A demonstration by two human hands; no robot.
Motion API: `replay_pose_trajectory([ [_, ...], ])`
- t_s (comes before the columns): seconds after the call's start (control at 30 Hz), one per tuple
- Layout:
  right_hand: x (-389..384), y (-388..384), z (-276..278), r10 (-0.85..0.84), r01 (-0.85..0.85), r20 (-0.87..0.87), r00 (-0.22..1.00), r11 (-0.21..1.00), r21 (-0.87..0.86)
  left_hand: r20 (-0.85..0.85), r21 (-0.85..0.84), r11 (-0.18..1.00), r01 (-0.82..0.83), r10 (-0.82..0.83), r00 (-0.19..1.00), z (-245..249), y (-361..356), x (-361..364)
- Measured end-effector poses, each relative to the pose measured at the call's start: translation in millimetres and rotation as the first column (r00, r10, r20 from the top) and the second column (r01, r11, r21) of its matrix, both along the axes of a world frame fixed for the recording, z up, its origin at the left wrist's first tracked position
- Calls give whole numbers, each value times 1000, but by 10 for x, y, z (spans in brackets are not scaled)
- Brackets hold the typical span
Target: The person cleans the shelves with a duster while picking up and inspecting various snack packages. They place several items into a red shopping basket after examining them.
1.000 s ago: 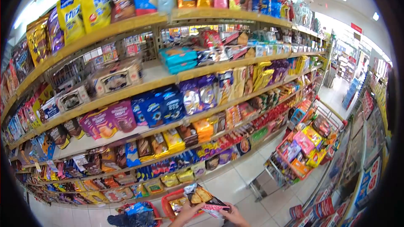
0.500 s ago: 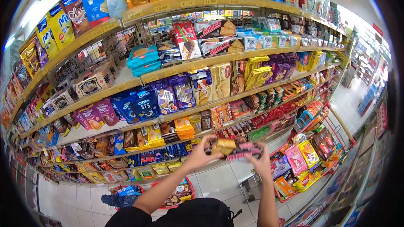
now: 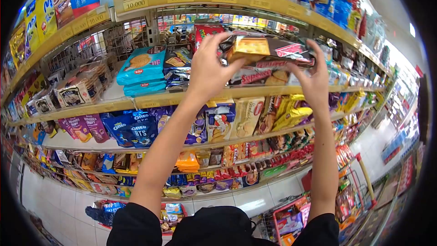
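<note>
A dark biscuit packet is held up at the shelf — its left end pinched by the left hand, its right end by the right hand; teal packets are stacked on that shelf, to its left.

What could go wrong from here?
1. The left hand and right hand grip the dark biscuit pack by its ends; if one slips, it could tip and drop past the yellow shelf edge.
2. It's held in front of the Superco pack, so pushing inward might shove that.
3. The left hand could bump the red pack behind it.
</note>
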State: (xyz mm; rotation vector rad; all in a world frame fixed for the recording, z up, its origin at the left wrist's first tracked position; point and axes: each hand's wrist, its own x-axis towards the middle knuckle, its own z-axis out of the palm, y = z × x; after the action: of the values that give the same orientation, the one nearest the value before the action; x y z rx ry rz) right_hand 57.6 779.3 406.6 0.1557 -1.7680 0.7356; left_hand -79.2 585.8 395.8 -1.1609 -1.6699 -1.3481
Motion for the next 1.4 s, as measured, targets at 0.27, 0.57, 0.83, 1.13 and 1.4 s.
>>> replay_pose_trajectory([
  [0.27, -744, 700, 143, -334, 388, -225, 915, 880, 274, -275, 63, 987, -149, 161, 948, 352, 597, -620],
  [0.57, -1295, 1317, 286, -264, 281, -97, 960, 909, 307, 41, -458, 811, -365, 429, 902, 714, 768, -416],
  [0.83, -1758, 1899, 475, -39, -73, 371, 928, 956, 283, -42, -560, 693, -453, 523, 851, 831, 1148, -943],
  [1.13, -1736, 1876, 532, 230, -263, 757, 612, 962, -79, 201, -697, 654, -293, 572, 795, 952, 1233, -666],
  [1.4, -1790, 1984, 521, 408, -437, 764, 500, 881, -184, -396, -655, 503, -564, 408, 823, 485, 1287, -722],
])
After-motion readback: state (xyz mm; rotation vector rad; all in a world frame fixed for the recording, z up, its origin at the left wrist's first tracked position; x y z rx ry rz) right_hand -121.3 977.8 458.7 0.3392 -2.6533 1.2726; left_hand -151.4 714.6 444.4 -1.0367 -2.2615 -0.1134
